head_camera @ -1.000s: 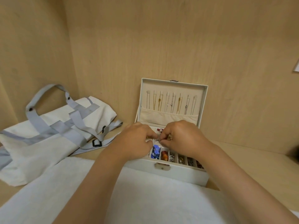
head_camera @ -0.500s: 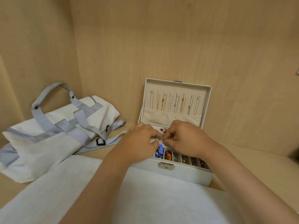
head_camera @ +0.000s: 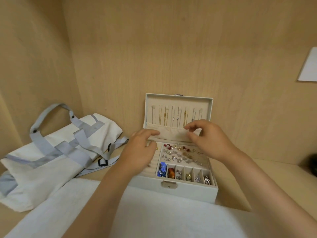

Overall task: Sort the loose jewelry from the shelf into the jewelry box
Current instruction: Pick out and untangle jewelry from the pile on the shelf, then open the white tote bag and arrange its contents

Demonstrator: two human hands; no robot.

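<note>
We are holding our two hands apart over the open jewelry box [head_camera: 188, 192] in the middle of the frame. Our right hand [head_camera: 210, 140] is hovering with loose fingers, gripping nothing. Our left hand [head_camera: 141, 150] is beside a small gold piece [head_camera: 156, 148]; we cannot tell if it is pinching it. A bag [head_camera: 56, 152] is lying at the left.

Matt wood shelf [head_camera: 267, 177], cloth bag [head_camera: 51, 165], metal clasp [head_camera: 169, 184]
</note>
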